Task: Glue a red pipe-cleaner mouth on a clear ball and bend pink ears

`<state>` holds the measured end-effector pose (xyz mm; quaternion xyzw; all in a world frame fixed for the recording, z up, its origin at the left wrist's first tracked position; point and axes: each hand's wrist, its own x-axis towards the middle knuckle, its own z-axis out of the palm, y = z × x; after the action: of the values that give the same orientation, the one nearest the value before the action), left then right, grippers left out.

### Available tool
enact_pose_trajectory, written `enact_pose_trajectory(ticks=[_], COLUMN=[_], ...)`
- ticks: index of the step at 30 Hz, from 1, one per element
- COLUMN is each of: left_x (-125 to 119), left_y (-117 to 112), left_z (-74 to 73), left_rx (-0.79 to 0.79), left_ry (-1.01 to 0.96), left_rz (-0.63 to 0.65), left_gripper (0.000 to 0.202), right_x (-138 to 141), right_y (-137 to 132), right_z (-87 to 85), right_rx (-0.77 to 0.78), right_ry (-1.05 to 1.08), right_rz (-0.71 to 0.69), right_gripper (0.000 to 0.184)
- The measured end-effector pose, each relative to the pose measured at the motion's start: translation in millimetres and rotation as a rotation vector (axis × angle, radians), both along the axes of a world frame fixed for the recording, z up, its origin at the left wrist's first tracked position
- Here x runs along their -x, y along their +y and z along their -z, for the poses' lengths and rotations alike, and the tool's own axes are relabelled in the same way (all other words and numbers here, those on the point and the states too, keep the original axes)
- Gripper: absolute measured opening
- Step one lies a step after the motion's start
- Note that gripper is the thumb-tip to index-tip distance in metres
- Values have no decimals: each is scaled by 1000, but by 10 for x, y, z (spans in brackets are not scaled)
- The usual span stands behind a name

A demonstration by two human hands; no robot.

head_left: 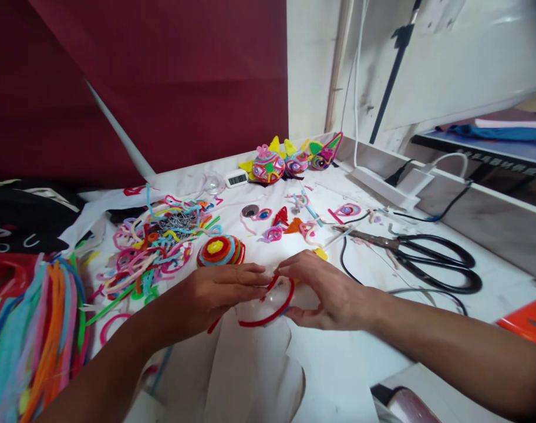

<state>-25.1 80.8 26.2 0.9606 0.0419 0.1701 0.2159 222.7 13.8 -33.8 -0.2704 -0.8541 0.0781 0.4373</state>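
Close in front of me is a clear plastic ball (268, 306) with a red pipe cleaner (268, 321) curving around it. My right hand (324, 292) curls round the ball's right side, thumb below and fingers on top. Against its left side, the fingers of my left hand (226, 288) press together on the red strip, whose loose end pokes out beneath them. A bit of blue shows beside the red near my right thumb. Just behind my left hand lies a dome coiled in red, orange and blue with a yellow centre (215, 245).
Loose pipe cleaner pieces (153, 241) heap at left, with long bundled strips (51, 329) nearer me. Black-handled scissors (435, 258) lie right, near cables and a power strip (384, 187). Finished fish-like ornaments (268, 165) and a small digital timer (236, 178) stand at the back.
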Motion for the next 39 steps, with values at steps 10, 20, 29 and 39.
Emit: enact_pose_trajectory(ticks=[10,20,29,39], left_x=[9,11,64,163], left_y=[14,-53,-26,14], left_z=[7,-28,111,306], left_rx=[-64,-172,-143,-71], left_ry=[5,38,-29,-171], left_rz=[23,33,23,-2], left_gripper=[39,37,48,43], right_x=[3,-29,-44,-44], right_y=[14,24,39,49], right_z=[-17,-21,-8,-13], right_rx=[-47,-42,-59,-61], right_ry=[-60,-123,-119,-108], right_rz=[-15,-7,12,-9], right_gripper=[43,43,49,54])
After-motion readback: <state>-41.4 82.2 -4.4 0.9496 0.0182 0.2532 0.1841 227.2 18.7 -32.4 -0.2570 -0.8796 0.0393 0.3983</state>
